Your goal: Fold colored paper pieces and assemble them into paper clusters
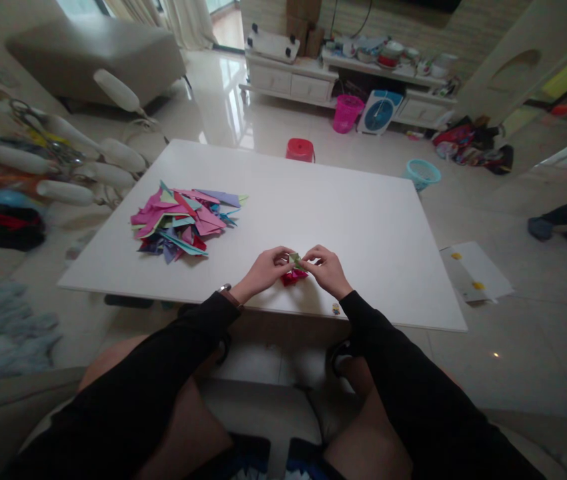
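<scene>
- You can read no words, brands or numbers anywhere in view.
- At about four to five o'clock, near your edge of the tabletop, a small sticker shows a tiny figure; any lettering is too small for you to read.
- At about three o'clock, a floor sheet bears yellow marks, with no wording you can make out.

A small, folded green paper is held between the left hand and right hand; a folded red-pink paper shows just below.
</scene>
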